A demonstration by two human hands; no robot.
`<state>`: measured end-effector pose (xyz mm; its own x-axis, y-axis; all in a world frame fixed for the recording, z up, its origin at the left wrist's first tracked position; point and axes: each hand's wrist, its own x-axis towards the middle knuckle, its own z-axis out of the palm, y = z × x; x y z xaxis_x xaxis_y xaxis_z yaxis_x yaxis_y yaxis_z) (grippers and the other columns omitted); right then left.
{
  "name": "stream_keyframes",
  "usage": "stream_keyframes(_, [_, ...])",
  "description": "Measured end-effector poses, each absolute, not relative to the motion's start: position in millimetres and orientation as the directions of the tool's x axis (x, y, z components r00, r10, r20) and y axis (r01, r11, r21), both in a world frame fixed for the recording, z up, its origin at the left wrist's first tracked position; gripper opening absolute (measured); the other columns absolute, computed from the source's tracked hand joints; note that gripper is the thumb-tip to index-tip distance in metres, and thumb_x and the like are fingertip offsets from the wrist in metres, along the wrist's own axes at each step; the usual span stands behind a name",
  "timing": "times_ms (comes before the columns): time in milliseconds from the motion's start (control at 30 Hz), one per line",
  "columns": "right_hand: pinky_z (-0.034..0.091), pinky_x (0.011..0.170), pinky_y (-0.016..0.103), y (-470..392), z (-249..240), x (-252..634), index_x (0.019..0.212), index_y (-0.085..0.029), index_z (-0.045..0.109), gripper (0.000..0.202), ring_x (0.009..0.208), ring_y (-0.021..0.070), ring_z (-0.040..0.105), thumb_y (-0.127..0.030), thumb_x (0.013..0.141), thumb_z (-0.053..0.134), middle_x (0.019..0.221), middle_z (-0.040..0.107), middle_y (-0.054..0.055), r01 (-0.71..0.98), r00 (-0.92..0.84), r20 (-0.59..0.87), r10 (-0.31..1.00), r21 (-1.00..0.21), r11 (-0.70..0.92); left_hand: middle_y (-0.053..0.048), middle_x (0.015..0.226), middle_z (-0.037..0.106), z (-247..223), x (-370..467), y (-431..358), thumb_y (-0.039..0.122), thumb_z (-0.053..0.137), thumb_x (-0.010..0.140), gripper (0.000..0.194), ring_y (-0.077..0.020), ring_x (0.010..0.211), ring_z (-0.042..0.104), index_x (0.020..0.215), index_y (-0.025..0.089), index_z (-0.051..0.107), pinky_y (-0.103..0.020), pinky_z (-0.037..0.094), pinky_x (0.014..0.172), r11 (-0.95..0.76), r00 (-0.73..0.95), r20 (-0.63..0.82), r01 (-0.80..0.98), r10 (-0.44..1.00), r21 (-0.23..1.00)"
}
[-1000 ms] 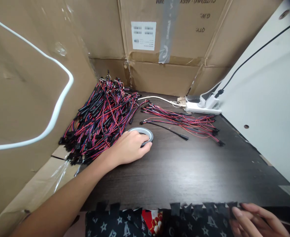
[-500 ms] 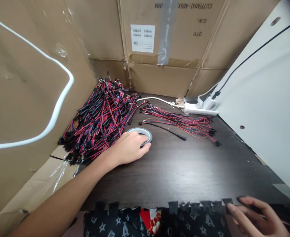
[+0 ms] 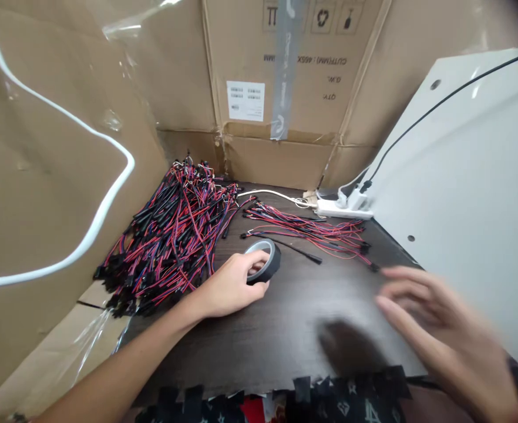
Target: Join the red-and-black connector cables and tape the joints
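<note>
Near the middle of the dark table (image 3: 285, 329), my left hand (image 3: 235, 285) grips a roll of black tape (image 3: 271, 264) by its rim, with fingers inside the ring and the thumb outside; the roll is tilted up. To my left lies a large pile of red, blue and black cables (image 3: 166, 235), close to that hand. A smaller bundle of cables (image 3: 303, 226) lies beyond the roll. My right hand (image 3: 426, 311), blurred by motion, is raised over the right side of the table, thumb and fingers apart, nothing seen between them.
A white power strip (image 3: 345, 210) with plugs sits at the back right. Cardboard (image 3: 188, 70) stands behind and to the left, a white panel (image 3: 470, 176) to the right. Black tape pieces (image 3: 302, 389) hang along the front edge. A white cable (image 3: 109, 200) crosses the left.
The tape roll has gone from lying flat to tilted in my left hand. My right hand has risen from the front edge over the table. The camera view has shifted.
</note>
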<state>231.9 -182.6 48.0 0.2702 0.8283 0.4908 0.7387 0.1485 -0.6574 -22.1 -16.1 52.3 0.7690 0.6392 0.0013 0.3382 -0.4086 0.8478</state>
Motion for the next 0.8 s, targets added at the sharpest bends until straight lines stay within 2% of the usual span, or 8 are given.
stream_keyframes(133, [0.055,0.071,0.028,-106.4,65.8,199.1,0.120,-0.020,0.049,0.037,0.070,0.0117,0.063,-0.017,0.084,0.056,0.101,0.065,0.006,0.631,-0.124,0.500,0.857,-0.626,0.457,-0.004,0.093,0.062,45.6,-15.2,-18.9,0.004,0.052,0.073,0.038,-0.0132,0.082,0.063,0.110,0.014,0.051,-0.031,0.049,0.082,-0.175,0.797,-0.013,0.148,0.604,0.973])
stream_keyframes(200, [0.054,0.080,0.030,-78.3,61.6,184.2,0.124,-0.020,0.047,0.045,0.082,0.0134,0.064,-0.013,0.081,0.057,0.111,0.063,0.007,0.598,-0.220,0.539,0.813,-0.583,0.549,-0.006,0.101,0.062,43.0,-13.1,-17.6,0.004,0.053,0.074,0.041,-0.0136,0.086,0.063,0.114,0.014,0.049,-0.032,0.049,0.086,-0.140,0.780,0.029,0.076,0.626,0.987])
stream_keyframes(267, [0.052,0.086,0.034,-59.5,53.4,173.4,0.122,-0.019,0.048,0.043,0.092,0.0160,0.062,-0.012,0.080,0.058,0.113,0.062,0.008,0.625,-0.243,0.585,0.774,-0.515,0.586,-0.008,0.107,0.062,41.6,-12.1,-15.4,0.004,0.054,0.076,0.043,-0.0142,0.088,0.064,0.117,0.014,0.048,-0.034,0.049,0.088,-0.126,0.752,0.058,0.033,0.657,0.991])
stream_keyframes(367, [0.051,0.082,0.033,-45.7,45.8,165.2,0.114,-0.018,0.053,0.035,0.088,0.0158,0.060,-0.008,0.081,0.054,0.103,0.063,0.006,0.653,-0.201,0.612,0.765,-0.499,0.570,-0.008,0.109,0.062,40.9,-11.6,-12.9,0.005,0.055,0.077,0.044,-0.0148,0.090,0.065,0.120,0.014,0.048,-0.034,0.051,0.089,-0.131,0.719,0.070,0.030,0.691,0.991])
stream_keyframes(500, [0.050,0.068,0.027,-41.3,51.0,164.1,0.107,-0.018,0.054,0.031,0.070,0.0108,0.057,-0.004,0.079,0.053,0.085,0.060,0.001,0.569,-0.172,0.517,0.838,-0.643,0.513,-0.007,0.109,0.063,40.5,-11.2,-13.0,0.005,0.054,0.078,0.046,-0.0151,0.091,0.065,0.123,0.015,0.049,-0.033,0.052,0.088,-0.187,0.713,0.075,0.079,0.697,0.979])
stream_keyframes(600, [0.048,0.065,0.024,-38.0,52.6,167.4,0.104,-0.019,0.053,0.032,0.072,0.0110,0.057,-0.001,0.077,0.052,0.082,0.059,0.000,0.465,-0.191,0.408,0.893,-0.764,0.448,-0.005,0.102,0.066,40.2,-11.2,-13.6,0.009,0.053,0.080,0.046,-0.0153,0.090,0.064,0.125,0.017,0.050,-0.031,0.052,0.084,-0.303,0.707,0.086,0.188,0.702,0.934])
stream_keyframes(700, [0.046,0.064,0.024,-35.1,47.9,170.7,0.099,-0.020,0.050,0.028,0.075,0.0117,0.057,-0.002,0.077,0.051,0.083,0.058,0.000,0.383,-0.181,0.349,0.919,-0.836,0.393,-0.001,0.085,0.067,39.6,-12.3,-12.6,0.014,0.054,0.082,0.045,-0.0144,0.078,0.064,0.127,0.018,0.052,-0.029,0.051,0.075,-0.433,0.673,0.106,0.339,0.732,0.835])
stream_keyframes(800, [0.045,0.065,0.025,-38.3,45.4,170.2,0.090,-0.021,0.046,0.020,0.075,0.0114,0.054,-0.005,0.079,0.052,0.082,0.055,-0.001,0.371,-0.145,0.358,0.922,-0.844,0.387,0.001,0.072,0.066,39.4,-13.8,-11.6,0.018,0.053,0.084,0.044,-0.0113,0.060,0.061,0.128,0.016,0.051,-0.026,0.050,0.065,-0.461,0.633,0.140,0.378,0.762,0.803])
